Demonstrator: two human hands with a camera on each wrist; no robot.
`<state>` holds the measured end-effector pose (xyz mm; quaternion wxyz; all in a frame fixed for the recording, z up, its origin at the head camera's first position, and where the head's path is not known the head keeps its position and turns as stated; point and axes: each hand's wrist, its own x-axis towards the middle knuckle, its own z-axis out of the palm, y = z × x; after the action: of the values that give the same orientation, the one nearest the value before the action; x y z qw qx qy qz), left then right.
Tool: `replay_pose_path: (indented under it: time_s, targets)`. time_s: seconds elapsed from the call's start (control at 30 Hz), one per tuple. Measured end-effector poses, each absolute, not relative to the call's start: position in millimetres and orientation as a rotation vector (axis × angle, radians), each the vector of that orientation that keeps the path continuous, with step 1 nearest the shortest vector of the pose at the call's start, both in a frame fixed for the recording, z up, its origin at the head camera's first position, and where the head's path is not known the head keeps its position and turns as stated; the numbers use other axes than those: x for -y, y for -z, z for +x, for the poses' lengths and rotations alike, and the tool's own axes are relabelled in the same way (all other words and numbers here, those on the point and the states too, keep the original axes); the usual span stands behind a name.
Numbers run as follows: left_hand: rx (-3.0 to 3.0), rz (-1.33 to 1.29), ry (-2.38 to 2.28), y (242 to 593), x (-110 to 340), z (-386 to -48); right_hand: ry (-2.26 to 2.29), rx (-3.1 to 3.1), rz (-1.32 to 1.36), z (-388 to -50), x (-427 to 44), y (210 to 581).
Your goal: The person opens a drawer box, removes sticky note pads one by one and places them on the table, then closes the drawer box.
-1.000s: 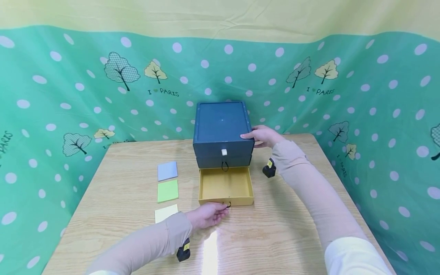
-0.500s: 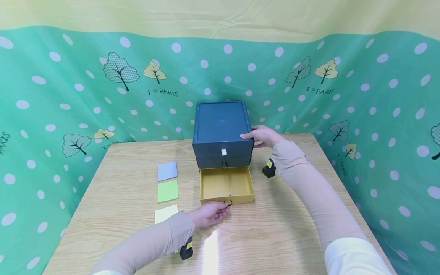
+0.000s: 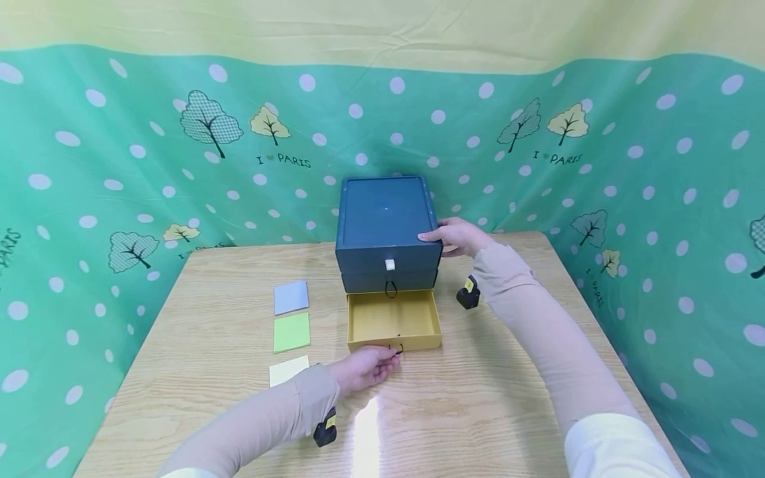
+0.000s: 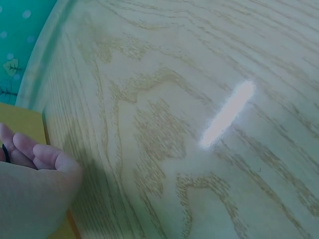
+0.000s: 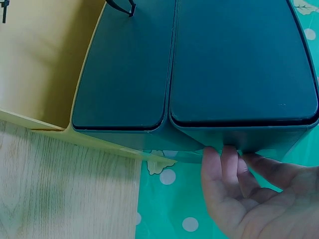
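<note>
A stack of dark blue drawer boxes (image 3: 387, 212) stands at the back of the table. Below them a yellow drawer (image 3: 394, 316) sticks out, with nothing seen inside it. My left hand (image 3: 364, 368) pinches the black cord loop at the drawer's front; in the left wrist view a bit of the cord shows by the fingers (image 4: 25, 144). My right hand (image 3: 460, 236) rests on the right side of the upper blue box, thumb on its top edge. In the right wrist view its fingertips (image 5: 229, 152) touch the box's side.
Left of the drawer lie a blue sticky note pad (image 3: 291, 297), a green pad (image 3: 291, 332) and a pale yellow pad (image 3: 289, 370), partly behind my left forearm. A white tab (image 3: 390, 264) and another black cord loop (image 3: 391, 289) mark the blue fronts. A polka-dot curtain (image 3: 239, 166) surrounds the table.
The yellow drawer has slid in slightly toward the blue boxes, my left hand moving forward with it on the cord loop. My right hand has stayed in place.
</note>
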<state>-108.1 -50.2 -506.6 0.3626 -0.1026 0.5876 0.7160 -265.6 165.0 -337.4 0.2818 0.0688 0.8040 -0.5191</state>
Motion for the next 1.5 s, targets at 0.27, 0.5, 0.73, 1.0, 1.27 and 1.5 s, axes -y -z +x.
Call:
replay_pose_path:
  time_s: [0.27, 0.5, 0.73, 1.0, 1.27, 1.5]
  targets:
    - [-1.513, -0.276, -1.853, 506.3, 49.1, -111.4, 1.392, -2.156, 0.186, -264.8, -164.3, 336.6]
    - [-1.565, -0.241, -1.844, 510.6, 48.2, -112.4, 1.376, -2.167, 0.195, -265.4, -163.8, 336.6]
    - [-1.638, -0.209, -1.843, 516.9, 46.8, -116.2, 1.377, -2.176, 0.201, -265.6, -164.3, 337.3]
    - [-1.665, -0.217, -1.847, 519.8, 46.3, -117.5, 1.347, -2.197, 0.177, -265.7, -164.2, 337.9]
    - [-1.694, -0.281, -1.884, 522.8, 44.1, -121.8, 1.381, -2.167, 0.197, -266.9, -164.3, 338.9]
    - [-1.732, -0.305, -1.882, 520.5, 39.9, -123.3, 1.371, -2.177, 0.185, -266.6, -164.1, 337.8]
